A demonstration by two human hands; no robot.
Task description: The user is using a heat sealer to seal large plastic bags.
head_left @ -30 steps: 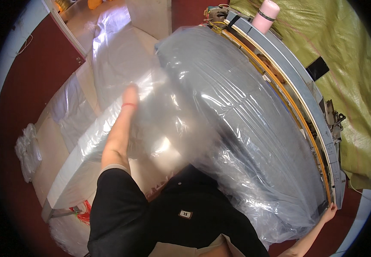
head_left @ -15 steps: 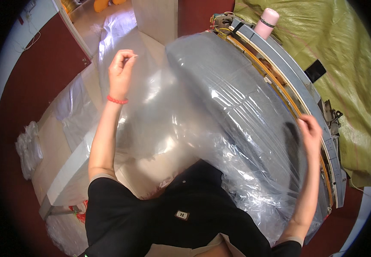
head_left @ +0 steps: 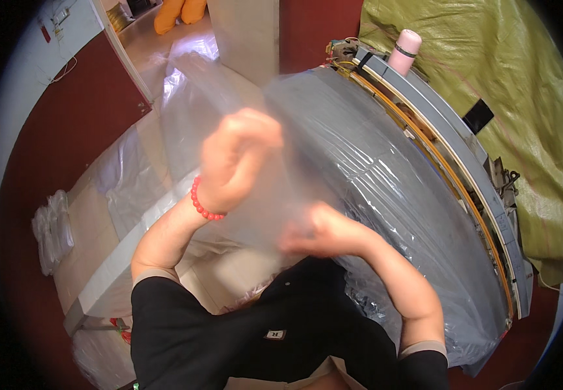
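A wide sheet of clear plastic film (head_left: 190, 110) stretches across the middle, with more of it over the grey curved-looking tabletop on the right. My left hand (head_left: 239, 159), with a red bead bracelet at the wrist, is raised at centre. Its fingers are curled together on the film, somewhat smeared by motion. Lower and to the right, close to my body, my right hand (head_left: 320, 232) is bent inward with fingers drawn in at the film. Blur hides its fingertips. Between the two hands the film looks hazy.
Along the table's far right runs a long grey metal bar (head_left: 454, 127) with an orange strip (head_left: 434, 146). A pink bottle (head_left: 405, 52) and a dark phone-like slab (head_left: 478, 116) are beside it. Folded plastic (head_left: 53, 233) lies at left; yellow-green woven sheeting (head_left: 522, 71) covers the right.
My right hand has left the bar at the table's right side and come in to the centre. My left hand has moved right and closer, and the film between them has shifted.
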